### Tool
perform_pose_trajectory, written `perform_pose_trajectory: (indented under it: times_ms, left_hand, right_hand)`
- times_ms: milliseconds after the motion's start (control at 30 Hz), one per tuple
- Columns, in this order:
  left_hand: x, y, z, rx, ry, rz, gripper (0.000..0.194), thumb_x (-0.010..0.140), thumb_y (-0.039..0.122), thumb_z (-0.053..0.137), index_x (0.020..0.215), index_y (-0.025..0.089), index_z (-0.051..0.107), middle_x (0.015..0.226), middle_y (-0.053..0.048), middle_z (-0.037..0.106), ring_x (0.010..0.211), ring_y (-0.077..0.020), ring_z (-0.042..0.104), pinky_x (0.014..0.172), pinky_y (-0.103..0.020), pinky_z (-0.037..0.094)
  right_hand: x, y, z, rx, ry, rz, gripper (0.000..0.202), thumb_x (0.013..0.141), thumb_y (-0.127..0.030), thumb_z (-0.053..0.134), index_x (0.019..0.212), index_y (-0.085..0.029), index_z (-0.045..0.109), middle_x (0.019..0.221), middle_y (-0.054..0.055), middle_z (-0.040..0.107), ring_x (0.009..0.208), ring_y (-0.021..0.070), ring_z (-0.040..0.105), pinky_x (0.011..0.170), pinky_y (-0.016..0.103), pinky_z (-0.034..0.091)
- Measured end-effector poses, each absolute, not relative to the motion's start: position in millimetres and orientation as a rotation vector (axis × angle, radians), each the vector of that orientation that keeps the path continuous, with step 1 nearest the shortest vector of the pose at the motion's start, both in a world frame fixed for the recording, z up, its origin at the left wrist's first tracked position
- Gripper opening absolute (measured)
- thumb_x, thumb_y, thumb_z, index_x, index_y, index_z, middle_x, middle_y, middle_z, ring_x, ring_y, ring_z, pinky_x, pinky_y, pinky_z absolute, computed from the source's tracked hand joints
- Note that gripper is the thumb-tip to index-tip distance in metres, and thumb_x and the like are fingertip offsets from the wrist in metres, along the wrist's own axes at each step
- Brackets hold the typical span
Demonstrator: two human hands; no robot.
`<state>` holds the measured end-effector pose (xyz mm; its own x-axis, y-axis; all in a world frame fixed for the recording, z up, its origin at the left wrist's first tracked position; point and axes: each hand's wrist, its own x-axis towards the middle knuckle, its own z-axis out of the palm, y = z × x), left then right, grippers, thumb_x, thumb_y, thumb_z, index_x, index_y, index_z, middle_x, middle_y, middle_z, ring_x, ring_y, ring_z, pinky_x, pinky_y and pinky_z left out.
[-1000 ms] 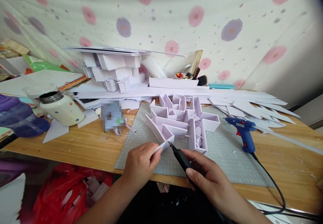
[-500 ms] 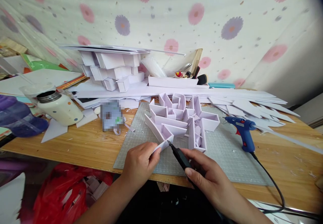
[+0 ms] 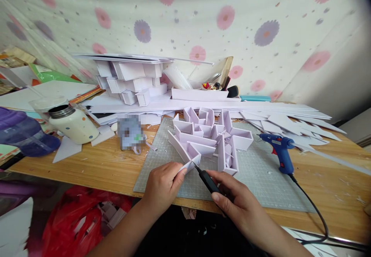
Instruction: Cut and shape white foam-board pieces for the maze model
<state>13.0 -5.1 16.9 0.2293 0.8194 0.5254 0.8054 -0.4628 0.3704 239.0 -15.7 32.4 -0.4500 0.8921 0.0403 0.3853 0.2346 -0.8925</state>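
White board model (image 3: 197, 140): where is it, and who's on it?

On the grey cutting mat (image 3: 261, 183), middle of the worktop (image 3: 336, 199), both hands at its near end. Open cells, thin upright walls; loose scraps (image 3: 228, 154) in the long cell on the right.

Grip state?

Left hand (image 3: 164, 181): grip pinching the near wall strip (image 3: 190, 167), thumb on top. Right hand (image 3: 239, 201): grip wrapped round the black cutter (image 3: 209, 181), tip pointing far-left at that strip's edge. Touching or just beside, can't tell.

Step in hand?

My read: trimming or cleaning up that near edge. Blue glue gun (image 3: 281, 154) lies to the right, no hand on it.

Next move calls for?

Judgement only: strip held firm, light tip pressure, left thumb off the blade line. Walls look thin; a hard push could bend the strip or pop a joint.
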Motion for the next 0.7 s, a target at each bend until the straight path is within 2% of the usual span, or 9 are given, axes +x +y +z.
perform_pose_trajectory:
  times_ms: [433, 700]
  left_hand:
    - [12, -29, 45, 2.395, 1.545, 1.369, 0.024, 0.092, 0.017, 0.047, 0.069, 0.017, 0.056, 0.056, 0.004, 0.050, 0.050, -0.0089, 0.048, 0.052, -0.021, 0.035]
    - [10, -41, 53, 2.135, 1.600, 1.476, 0.026, 0.091, 0.022, 0.049, 0.066, 0.017, 0.056, 0.053, 0.004, 0.044, 0.047, -0.0088, 0.043, 0.047, -0.021, 0.035]
  right_hand:
    - [239, -34, 43, -1.047, -1.923, 1.172, 0.037, 0.092, -0.033, 0.054, 0.129, -0.028, 0.055, 0.125, 0.007, 0.063, 0.114, 0.0231, 0.059, 0.096, 0.036, 0.047]
    - [241, -45, 43, -1.122, -1.928, 1.261, 0.038, 0.092, -0.033, 0.054, 0.130, -0.027, 0.056, 0.128, 0.007, 0.062, 0.117, 0.0244, 0.057, 0.101, 0.038, 0.044]
